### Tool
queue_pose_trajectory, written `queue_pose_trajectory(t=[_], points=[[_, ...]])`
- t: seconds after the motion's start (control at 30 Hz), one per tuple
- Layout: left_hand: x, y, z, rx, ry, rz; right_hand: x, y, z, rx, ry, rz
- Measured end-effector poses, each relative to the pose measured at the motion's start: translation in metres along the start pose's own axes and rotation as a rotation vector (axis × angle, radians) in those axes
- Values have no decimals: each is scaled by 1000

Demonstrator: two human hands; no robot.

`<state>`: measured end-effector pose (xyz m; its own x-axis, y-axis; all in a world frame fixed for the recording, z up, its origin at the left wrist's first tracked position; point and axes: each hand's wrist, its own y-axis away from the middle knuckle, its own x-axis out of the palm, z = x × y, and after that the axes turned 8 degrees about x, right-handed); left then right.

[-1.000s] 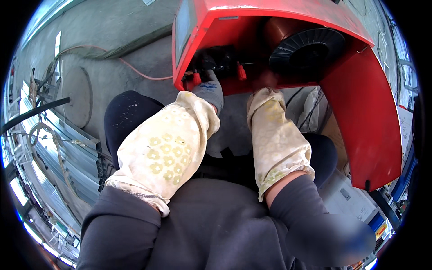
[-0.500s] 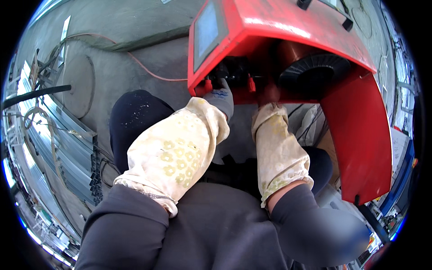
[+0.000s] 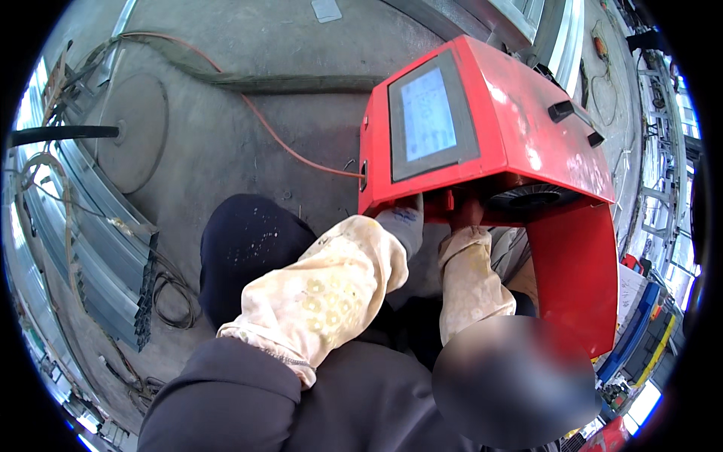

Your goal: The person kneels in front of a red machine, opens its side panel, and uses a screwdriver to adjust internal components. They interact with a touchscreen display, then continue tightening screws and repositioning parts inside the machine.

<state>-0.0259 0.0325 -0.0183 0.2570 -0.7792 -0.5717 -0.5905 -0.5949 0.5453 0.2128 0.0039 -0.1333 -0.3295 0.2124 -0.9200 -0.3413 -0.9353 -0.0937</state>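
A red wire-feeder housing [image 3: 546, 139] with a lit screen [image 3: 428, 117] on its sloped front stands before me, its red side cover [image 3: 576, 279] swung down. Under its top edge, a black wire spool [image 3: 531, 197] shows in part. My left hand [image 3: 405, 224], in a grey glove, reaches inside near the front; the housing hides its fingers. Beside it, my right hand [image 3: 468, 214], ungloved, goes in between a red tensioner handle [image 3: 450, 200] and the spool. Its fingers are hidden too, so what either hand touches cannot be made out. Pale patterned sleeve covers wrap both forearms.
An orange cable [image 3: 294, 154] runs over the concrete floor to the housing's front. Long metal profiles [image 3: 98, 248] lie at left, with a coiled cable [image 3: 175, 300] beside them and a round base plate [image 3: 135, 135] farther back. More metal profiles [image 3: 444, 19] lie behind the housing.
The view has shifted, so the housing sits lower and farther right, with more of its screen and top showing. The tensioner handles and the spool are now more hidden. Both hands stay inside the housing.
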Motion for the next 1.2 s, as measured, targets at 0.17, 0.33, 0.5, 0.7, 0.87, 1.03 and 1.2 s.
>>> queue_pose_trajectory(t=[0.17, 0.33, 0.5, 0.7, 0.87, 1.03, 1.2], points=[[-27, 29, -4, 147, 102, 98, -8, -2, 3, 36, 28, 14], [-95, 68, 4, 338, 172, 252, -18, 0, 21, 66, 107, 20], [-167, 78, 52, 387, 213, 201, -24, -4, 35, 88, 170, 24], [-169, 47, 101, 93, 303, -277, -34, -14, 45, 107, 237, 25], [-153, 23, 103, 70, 270, -349, -35, -20, 49, 105, 256, 31], [-162, -1, 90, 121, 327, -340, -39, -15, 49, 112, 268, 37], [-166, -11, 80, 180, 272, -279, -43, -6, 48, 103, 282, 54]])
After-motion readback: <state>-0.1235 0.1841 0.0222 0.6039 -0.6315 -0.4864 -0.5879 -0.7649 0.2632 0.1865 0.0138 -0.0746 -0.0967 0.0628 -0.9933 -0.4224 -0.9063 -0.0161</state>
